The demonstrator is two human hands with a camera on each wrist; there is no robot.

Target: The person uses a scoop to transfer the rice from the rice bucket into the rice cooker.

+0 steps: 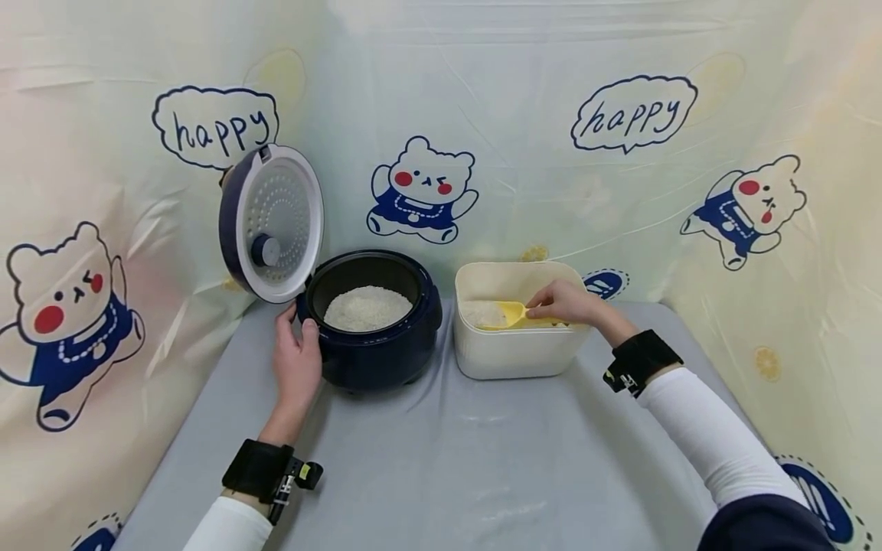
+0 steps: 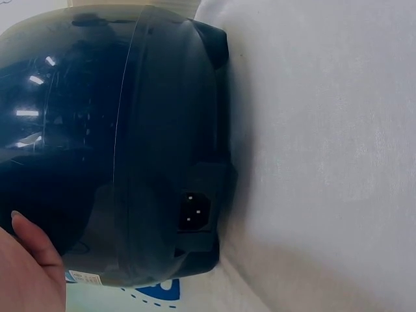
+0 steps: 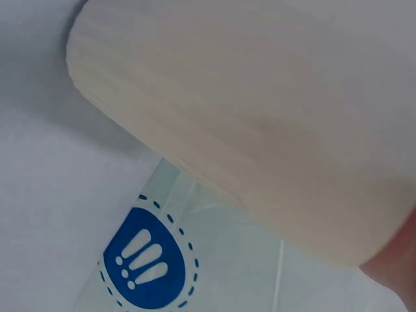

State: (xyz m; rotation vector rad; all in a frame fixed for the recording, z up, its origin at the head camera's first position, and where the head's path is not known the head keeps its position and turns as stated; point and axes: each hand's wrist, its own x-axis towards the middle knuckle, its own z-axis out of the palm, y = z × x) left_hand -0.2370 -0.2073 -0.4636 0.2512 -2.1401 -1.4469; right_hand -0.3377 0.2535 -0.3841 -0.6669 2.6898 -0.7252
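Observation:
A dark blue rice cooker [image 1: 375, 360] stands with its lid [image 1: 279, 222] tilted up at the left; white rice [image 1: 367, 308] fills part of its pot. My left hand [image 1: 298, 356] rests against the cooker's left side, thumb and fingers extended. In the left wrist view, part of that hand [image 2: 29, 266] shows beside the dark cooker wall [image 2: 71, 143]. My right hand [image 1: 566, 301] pinches the handle of a yellow scoop [image 1: 510, 314] inside a cream bin [image 1: 517, 356]. Rice [image 1: 482, 314] lies around the scoop. The bin's outer wall [image 3: 247, 130] fills much of the right wrist view, hiding the scoop there.
A grey cloth covers the table [image 1: 482, 459]. Behind it hangs a pale printed curtain [image 1: 524, 153], close to the bin and the raised lid. The cooker's power socket [image 2: 194, 211] faces the left wrist camera, with no cord in it.

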